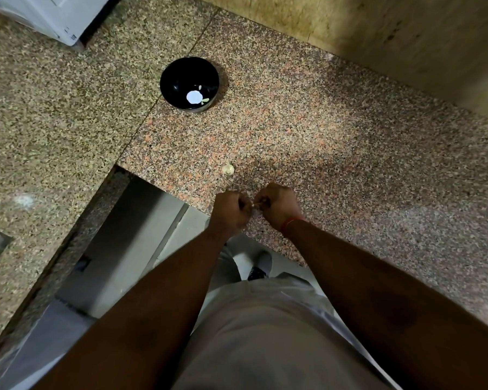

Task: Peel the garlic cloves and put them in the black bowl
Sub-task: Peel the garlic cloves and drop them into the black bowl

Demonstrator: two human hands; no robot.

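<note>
A black bowl (189,83) stands on the speckled granite counter (335,142), far from my hands, with a bright glare spot and a couple of pale cloves inside. One pale garlic clove (228,169) lies loose on the counter just beyond my hands. My left hand (230,211) and my right hand (276,206) are held close together over the counter's front edge, fingers curled. Between their fingertips they pinch a small garlic clove (255,205), which the fingers mostly hide.
A white appliance (54,15) stands at the back left. A yellowish tiled wall (392,29) rises behind the counter. The counter forms an L, with a cut-out at the front left that opens down to the floor and my shoes (261,267).
</note>
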